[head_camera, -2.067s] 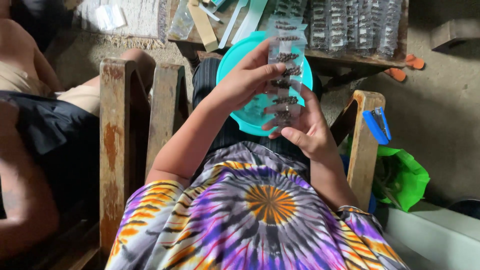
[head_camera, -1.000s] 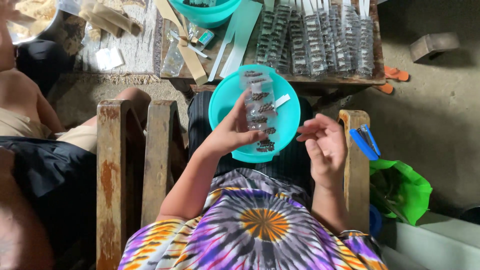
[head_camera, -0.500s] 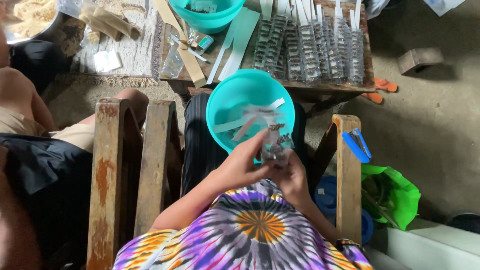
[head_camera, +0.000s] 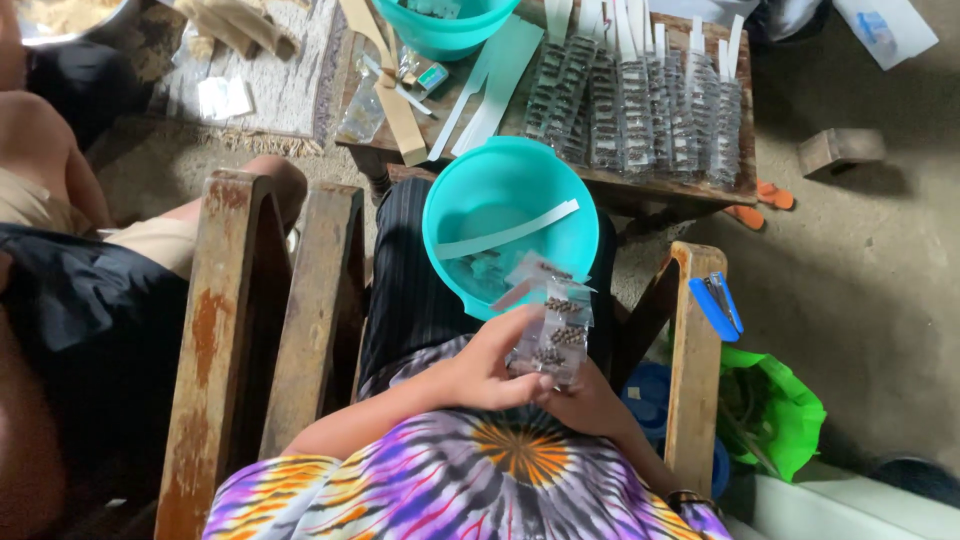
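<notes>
My left hand (head_camera: 488, 368) and my right hand (head_camera: 590, 402) meet in front of my chest, both gripping a strip of small clear packets (head_camera: 552, 330) filled with dark seeds. The strip rises from my fingers toward a turquoise bowl (head_camera: 460, 200) resting on my lap. Inside the bowl lie a white paper strip (head_camera: 508, 231) and a few loose packets. My right hand is mostly hidden behind the packets and my left hand.
A low wooden table (head_camera: 650, 190) ahead carries rows of finished packet strips (head_camera: 640, 110), white paper strips and a second turquoise bowl (head_camera: 445, 25). Wooden chair arms (head_camera: 215, 330) flank me. Another person's legs (head_camera: 60, 230) are at left. A green bag (head_camera: 765, 405) sits at right.
The long packet strip, earlier held up over the bowl, has been drawn down toward my chest and gathered. My right hand came in to join the left on it.
</notes>
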